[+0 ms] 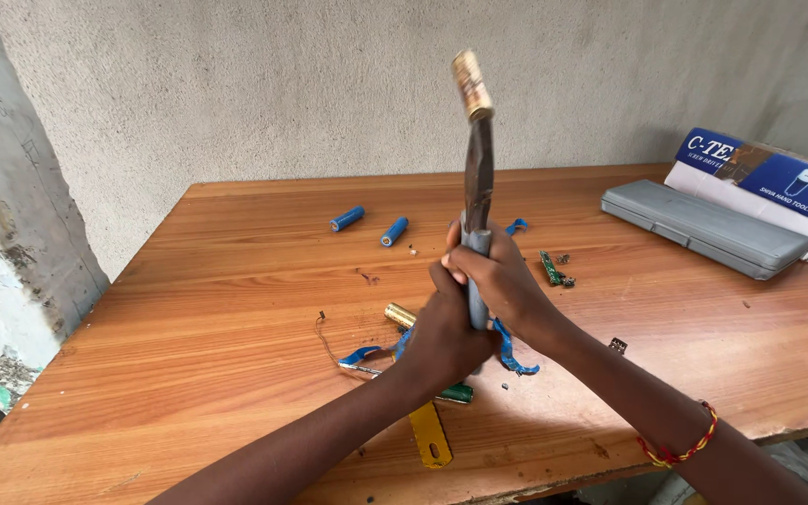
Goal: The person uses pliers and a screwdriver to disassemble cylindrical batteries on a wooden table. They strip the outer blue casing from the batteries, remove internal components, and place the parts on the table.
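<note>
Pliers [477, 178] stand upright near the tabletop's [189, 309] front edge, both the left hand [446, 337] and right hand [497, 281] clenched around the grey handles. Blue wrap scraps [512, 353] and a brass cell [400, 315] lie beneath; a slipped grip could likely jab a palm.

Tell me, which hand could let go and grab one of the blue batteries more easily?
Probably the left hand. The blue batteries lie up-left of both hands, on its side. The right hand grips higher on the grey tool and would have to cross over.
</note>
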